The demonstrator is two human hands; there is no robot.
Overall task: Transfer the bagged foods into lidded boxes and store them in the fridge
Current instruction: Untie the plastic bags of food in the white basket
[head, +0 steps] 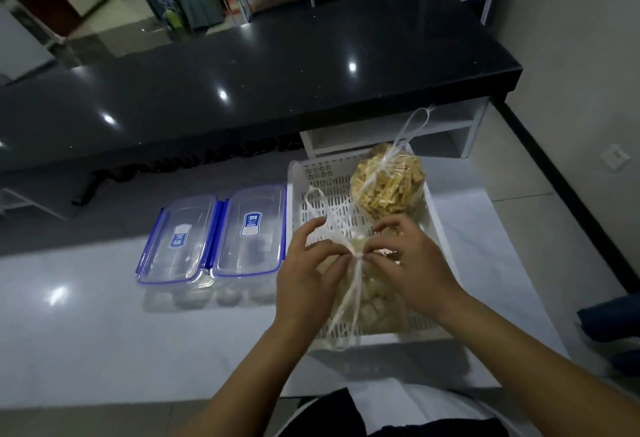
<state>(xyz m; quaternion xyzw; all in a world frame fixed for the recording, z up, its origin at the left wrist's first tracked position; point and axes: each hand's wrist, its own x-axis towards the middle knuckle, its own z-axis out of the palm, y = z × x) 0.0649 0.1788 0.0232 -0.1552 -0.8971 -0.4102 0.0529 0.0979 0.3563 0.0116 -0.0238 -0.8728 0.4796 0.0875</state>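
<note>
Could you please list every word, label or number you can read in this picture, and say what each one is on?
"UYU", perhaps with a letter cut off before it: top of the blue label on the right box lid.
Smaller print below it: too blurred to read.
Blue label on the left box lid: too blurred to read.
Nothing else legible.

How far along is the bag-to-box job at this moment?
Early. Done: nothing; both boxes sit lidded beside the basket. In hand: the left hand and right hand pinch the knot on the near bag. Left: the far bag is tied, then filling, lidding, fridge.
</note>
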